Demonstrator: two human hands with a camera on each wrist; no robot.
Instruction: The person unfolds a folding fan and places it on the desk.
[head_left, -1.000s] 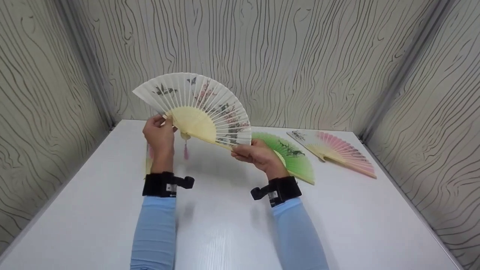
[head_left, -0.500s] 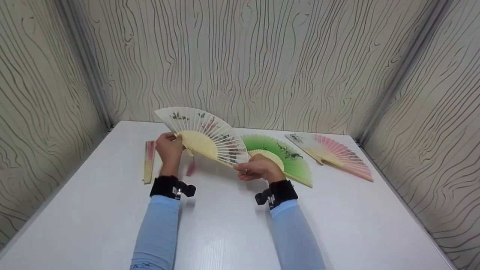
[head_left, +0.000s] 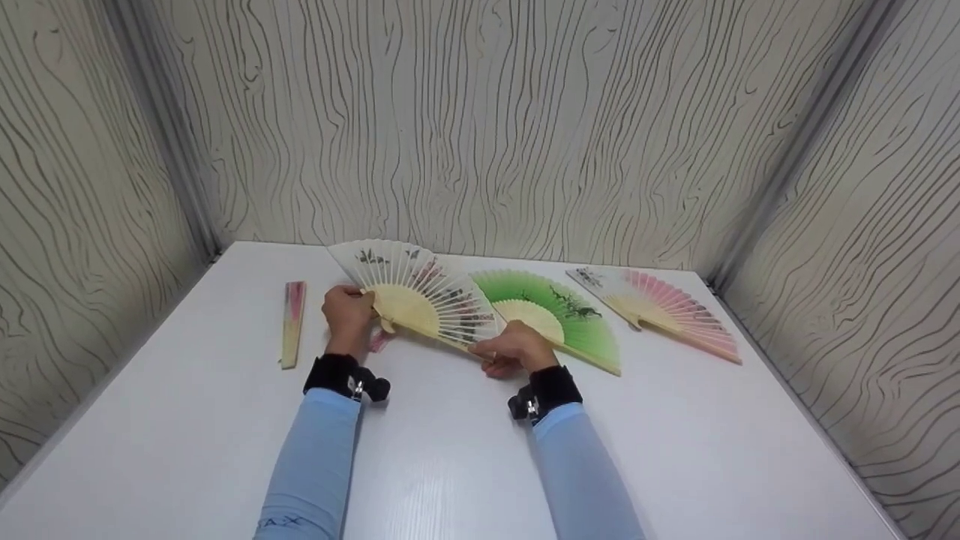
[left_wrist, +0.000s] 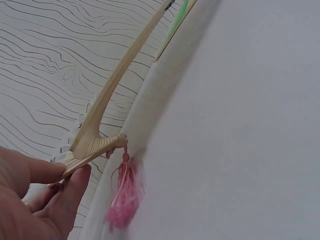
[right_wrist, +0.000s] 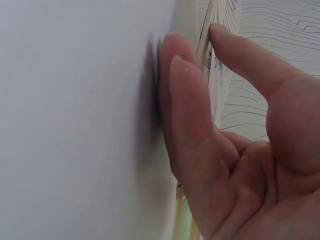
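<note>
An unfolded white folding fan (head_left: 409, 307) with flower and butterfly prints is held low over the table by both hands. My left hand (head_left: 349, 315) pinches its left edge between thumb and fingers, near the pivot. At the right end, my right hand (head_left: 517, 349) pinches the outer wooden rib (right_wrist: 205, 42) with thumb and fingertips. From the pivot hangs a pink tassel (left_wrist: 125, 195), its lower end close to or on the tabletop. A spread green fan (head_left: 551, 307) lies just right of the white one, which partly covers its left edge.
A folded fan (head_left: 293, 324) with a pink end lies on the left of the white table (head_left: 442, 465). An unfolded pink and white fan (head_left: 667, 311) lies at the right rear. Patterned walls (head_left: 480, 127) enclose the table at the back and sides.
Both hands have lowered the white fan from above the table to near its surface, shifting it slightly right. The folded fan on the left, earlier mostly hidden, now shows fully.
</note>
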